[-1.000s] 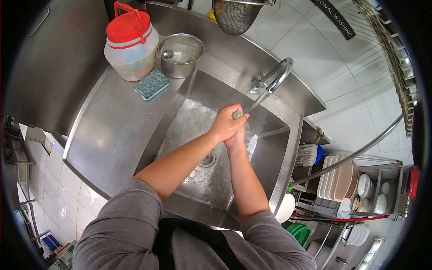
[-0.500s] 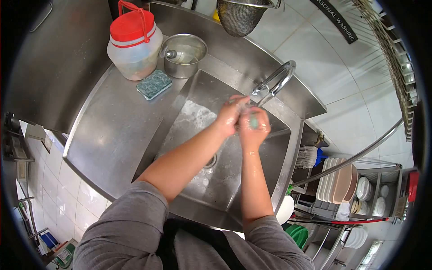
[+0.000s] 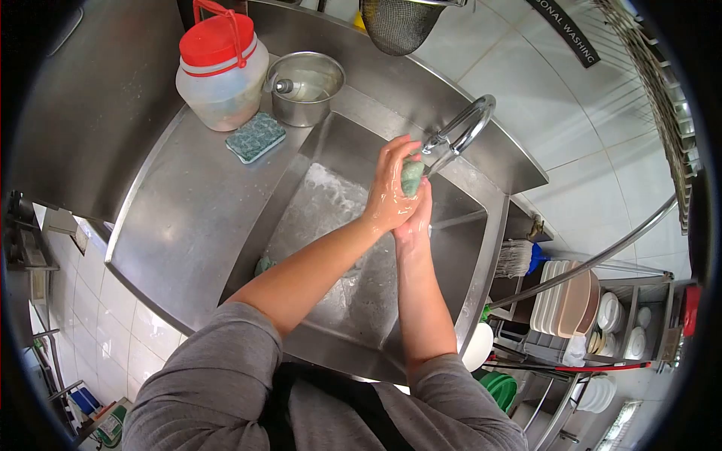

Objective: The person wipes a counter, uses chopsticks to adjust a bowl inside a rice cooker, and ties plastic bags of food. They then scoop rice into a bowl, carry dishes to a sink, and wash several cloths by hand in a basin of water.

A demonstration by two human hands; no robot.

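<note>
A wet, pale green bar of soap (image 3: pixel 411 179) is held between my two hands under the tap (image 3: pixel 470 131). My left hand (image 3: pixel 387 184) curves around its left side with the fingers pointing up. My right hand (image 3: pixel 417 218) is pressed against it from below and the right, its fingers mostly hidden behind the left. Both hands are wet. Beneath them lies the steel sink (image 3: pixel 451 263), with suds and water on its floor. A bit of green material (image 3: pixel 265 264) shows at the sink's left side, partly behind my left forearm.
On the left counter (image 3: pixel 180 218) are a green sponge (image 3: pixel 256 138), a red-lidded plastic jar (image 3: pixel 222 83) and a steel pot (image 3: pixel 301 113) holding a bottle. A mesh strainer (image 3: pixel 398 26) hangs above. Stacked trays (image 3: pixel 553 301) and dishes stand at the right.
The hands have turned over: the left now lies more on top and the right beneath. The green soap, earlier on the right hand's side, now shows between them.
</note>
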